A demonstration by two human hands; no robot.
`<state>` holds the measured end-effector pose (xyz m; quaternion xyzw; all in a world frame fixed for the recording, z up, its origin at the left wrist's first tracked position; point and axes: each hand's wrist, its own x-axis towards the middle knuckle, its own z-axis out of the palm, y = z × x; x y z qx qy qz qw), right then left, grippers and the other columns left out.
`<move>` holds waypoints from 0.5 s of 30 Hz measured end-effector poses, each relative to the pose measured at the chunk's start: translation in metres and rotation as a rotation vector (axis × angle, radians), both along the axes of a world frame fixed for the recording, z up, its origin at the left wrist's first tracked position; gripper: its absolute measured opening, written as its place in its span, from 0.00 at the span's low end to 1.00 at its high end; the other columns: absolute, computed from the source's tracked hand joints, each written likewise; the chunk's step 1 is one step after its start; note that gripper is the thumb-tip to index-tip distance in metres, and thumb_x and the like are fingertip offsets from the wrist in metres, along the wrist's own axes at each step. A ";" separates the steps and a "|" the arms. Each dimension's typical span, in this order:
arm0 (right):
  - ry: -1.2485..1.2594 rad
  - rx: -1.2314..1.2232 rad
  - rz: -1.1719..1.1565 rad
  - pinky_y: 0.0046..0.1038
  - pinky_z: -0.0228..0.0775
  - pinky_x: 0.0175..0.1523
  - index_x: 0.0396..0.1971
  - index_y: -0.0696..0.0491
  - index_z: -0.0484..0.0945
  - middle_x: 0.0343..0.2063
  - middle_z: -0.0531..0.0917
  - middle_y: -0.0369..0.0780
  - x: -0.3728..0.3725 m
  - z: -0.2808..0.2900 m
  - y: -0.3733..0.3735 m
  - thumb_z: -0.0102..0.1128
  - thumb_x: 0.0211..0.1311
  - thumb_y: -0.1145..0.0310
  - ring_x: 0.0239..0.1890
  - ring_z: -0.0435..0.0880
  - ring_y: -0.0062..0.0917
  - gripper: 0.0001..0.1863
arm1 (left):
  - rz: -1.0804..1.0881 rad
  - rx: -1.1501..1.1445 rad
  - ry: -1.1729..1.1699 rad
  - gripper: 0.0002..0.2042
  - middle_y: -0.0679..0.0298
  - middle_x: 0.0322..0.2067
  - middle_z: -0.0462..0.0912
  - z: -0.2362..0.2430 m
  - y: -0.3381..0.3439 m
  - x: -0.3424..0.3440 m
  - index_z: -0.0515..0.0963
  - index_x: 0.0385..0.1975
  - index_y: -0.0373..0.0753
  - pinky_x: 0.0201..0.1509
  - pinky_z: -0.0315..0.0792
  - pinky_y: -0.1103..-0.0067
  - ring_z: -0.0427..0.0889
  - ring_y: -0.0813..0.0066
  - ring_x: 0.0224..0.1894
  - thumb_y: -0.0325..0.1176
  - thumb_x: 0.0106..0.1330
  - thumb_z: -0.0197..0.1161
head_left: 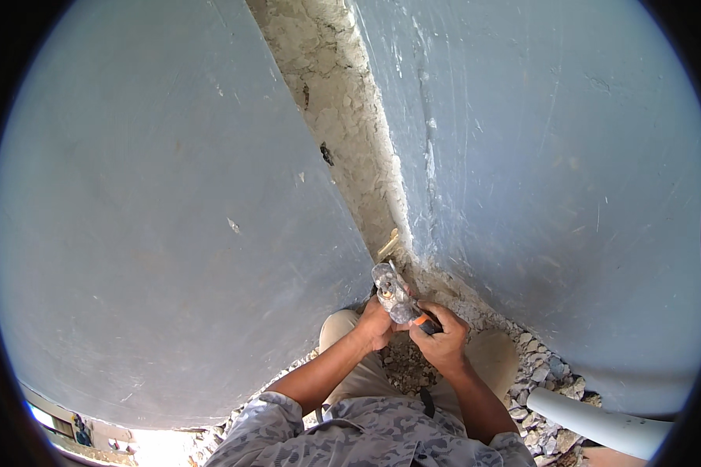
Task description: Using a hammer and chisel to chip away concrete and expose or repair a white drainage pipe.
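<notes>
A dusty grey metal tool [393,293] with a rounded head and an orange-and-black handle is held low in front of me, near the foot of the wall channel. My right hand [442,336] is closed round the handle. My left hand [375,323] lies closed at the left of the tool's head, its fingers partly hidden beneath it; what they grip is not plain. Just beyond the head, a narrow yellowish piece [388,246] slants across the lower end of the channel. The tool's exact kind cannot be made out.
A rough channel [339,109] of bare masonry runs up between a grey-blue wall face on the left [171,194] and another on the right [553,171]. Broken rubble [545,366] covers the ground by my knees. A white pipe [600,424] lies at the lower right.
</notes>
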<state>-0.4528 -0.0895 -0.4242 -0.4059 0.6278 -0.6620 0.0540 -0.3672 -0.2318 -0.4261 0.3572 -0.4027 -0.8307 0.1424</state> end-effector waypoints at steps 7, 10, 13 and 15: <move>0.206 0.026 -0.071 0.33 0.81 0.42 0.43 0.59 0.83 0.34 0.88 0.45 -0.009 0.006 -0.002 0.71 0.47 0.77 0.36 0.90 0.36 0.19 | -0.153 -1.608 -0.029 0.20 0.46 0.44 0.81 -0.009 0.006 0.019 0.75 0.51 0.34 0.56 0.75 0.61 0.81 0.42 0.47 0.29 0.58 0.66; 0.099 0.021 0.048 0.33 0.81 0.42 0.43 0.59 0.82 0.34 0.88 0.45 -0.002 0.020 -0.005 0.72 0.50 0.76 0.37 0.90 0.35 0.18 | -0.220 -1.668 -0.030 0.16 0.44 0.38 0.81 -0.004 0.008 0.025 0.77 0.47 0.34 0.50 0.77 0.59 0.80 0.40 0.45 0.27 0.58 0.64; 0.022 0.014 0.076 0.30 0.79 0.38 0.42 0.59 0.81 0.31 0.87 0.43 -0.002 0.024 -0.009 0.74 0.55 0.73 0.32 0.88 0.28 0.16 | -0.284 -1.699 -0.067 0.13 0.44 0.35 0.81 -0.001 -0.004 0.027 0.77 0.44 0.34 0.45 0.77 0.59 0.81 0.40 0.40 0.29 0.61 0.65; 0.023 0.014 0.076 0.28 0.77 0.36 0.41 0.60 0.81 0.28 0.85 0.42 -0.011 0.022 -0.013 0.75 0.56 0.70 0.30 0.85 0.24 0.16 | -0.247 -1.501 -0.279 0.13 0.46 0.32 0.81 0.013 -0.006 0.031 0.77 0.42 0.34 0.42 0.76 0.61 0.81 0.43 0.37 0.34 0.64 0.68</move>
